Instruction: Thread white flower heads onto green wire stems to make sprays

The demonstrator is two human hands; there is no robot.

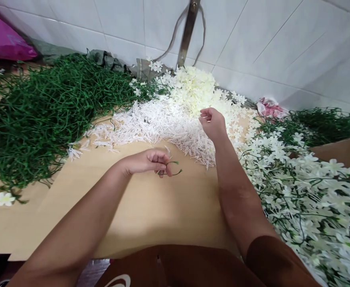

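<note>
My left hand [153, 162] is closed around a thin green artificial flower stem [177, 172], whose forked ends stick out to the right past my fingers. A white piece [167, 150] shows just above those fingers. My right hand [212, 122] is raised over the front of the pale yellow flower heads [194, 89], its fingers curled together. What those fingers hold, if anything, is too small to make out. Below and left of it spreads a heap of white stamen-like pieces [153, 119].
A large pile of green stems [52, 103] lies at the left. Finished-looking white flowers on stems [306, 195] are heaped at the right, beside a cardboard edge [342, 153]. Behind stand a tiled wall [246, 52] and a metal bar [189, 32]. Brown board [163, 211] covers the worktop.
</note>
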